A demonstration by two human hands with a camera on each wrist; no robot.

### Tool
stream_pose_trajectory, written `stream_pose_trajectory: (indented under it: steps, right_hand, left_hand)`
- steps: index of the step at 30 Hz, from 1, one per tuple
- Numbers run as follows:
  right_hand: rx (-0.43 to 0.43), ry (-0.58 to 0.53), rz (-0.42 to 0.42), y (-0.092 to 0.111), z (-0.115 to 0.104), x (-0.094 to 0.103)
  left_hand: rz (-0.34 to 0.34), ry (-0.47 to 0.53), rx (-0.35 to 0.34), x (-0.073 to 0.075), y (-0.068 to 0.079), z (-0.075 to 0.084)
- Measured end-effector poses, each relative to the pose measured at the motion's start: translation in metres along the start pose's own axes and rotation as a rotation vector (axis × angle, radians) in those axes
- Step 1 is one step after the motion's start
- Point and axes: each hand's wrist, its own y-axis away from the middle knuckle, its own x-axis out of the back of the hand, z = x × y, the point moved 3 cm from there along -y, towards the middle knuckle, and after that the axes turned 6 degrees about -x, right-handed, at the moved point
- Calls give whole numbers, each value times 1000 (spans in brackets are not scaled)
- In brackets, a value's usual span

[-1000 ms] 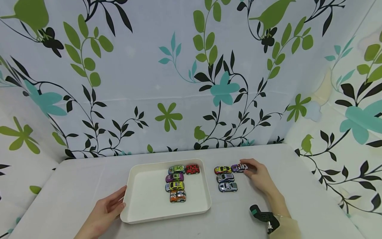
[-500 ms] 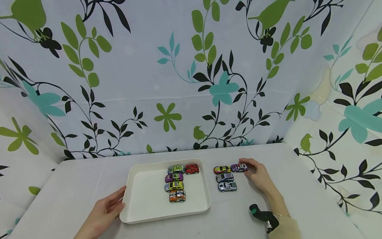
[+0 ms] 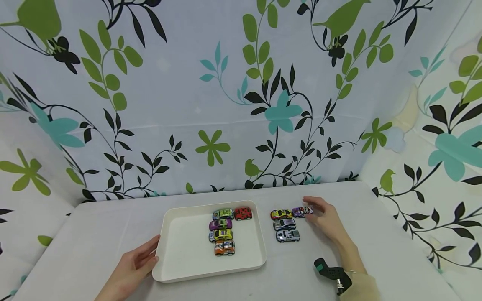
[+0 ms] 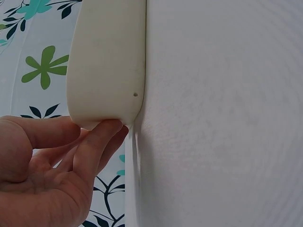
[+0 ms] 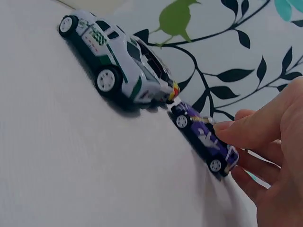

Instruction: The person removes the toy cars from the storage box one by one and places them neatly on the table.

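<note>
In the head view my right hand [image 3: 329, 219] is at a small purple toy car [image 3: 302, 212], its thumb and fingers around the car's right end. The purple car [image 5: 207, 135] stands on its wheels in the right wrist view, a fingertip against its side. My left hand [image 3: 130, 266] holds the left end of a white tray [image 3: 184, 267]. In the left wrist view its thumb and fingers grip the tray's [image 4: 108, 56] corner. The tray holds several toy cars, among them a red car [image 3: 243, 213], a purple-green car [image 3: 220, 224] and an orange car [image 3: 224, 248].
Left of the purple car stands a yellow-red toy car [image 3: 281, 214], with a grey car [image 3: 284, 224] and a silver-white car [image 3: 288, 236] in front of it. A patterned cloth [image 3: 169, 104] hangs behind the white table [image 3: 308, 276]. A black device [image 3: 333, 274] sits on the right wrist.
My right hand's fingers have lifted and spread a little around the purple car. The cars, the tray and my left hand stay where they were.
</note>
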Motion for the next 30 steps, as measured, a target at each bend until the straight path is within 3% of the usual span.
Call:
stream_pose_trajectory:
  steps: [10, 20, 26, 30]
  right_hand:
    - [48, 6, -6, -2, -44, -14]
    - [161, -16, -67, 9, -95, -64]
    - [234, 39, -83, 21, -117, -94]
    - [307, 75, -174, 32, -131, -114]
  left_hand:
    - [16, 0, 2, -1, 1, 2]
    - [14, 7, 2, -1, 1, 2]
    - [16, 11, 21, -1, 1, 3]
    - [16, 11, 23, -1, 0, 4]
